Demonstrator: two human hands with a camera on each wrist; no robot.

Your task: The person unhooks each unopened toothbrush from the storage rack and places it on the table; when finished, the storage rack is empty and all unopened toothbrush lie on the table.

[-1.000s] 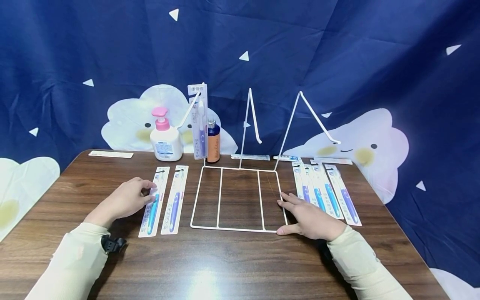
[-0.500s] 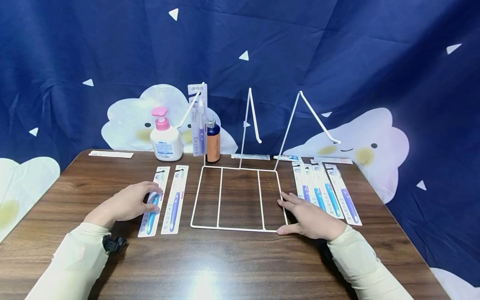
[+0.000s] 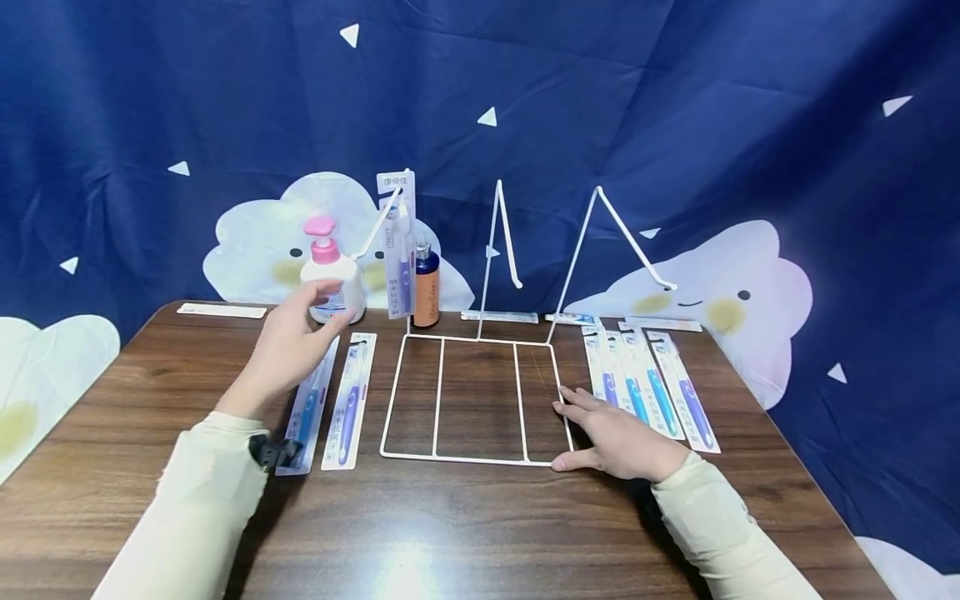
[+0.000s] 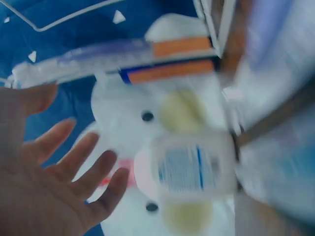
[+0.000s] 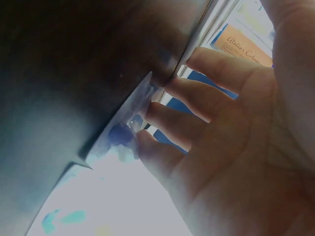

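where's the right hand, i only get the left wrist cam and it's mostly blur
observer: The right hand lies flat on the table, fingers at the right edge of the wire rack.
operator: what's under the left hand
observer: The left hand is open in the air above two toothbrush packs that lie on the table left of the rack.
operator: anything hanging on the rack
observer: One pack hangs on the left hook; the other two hooks are bare.
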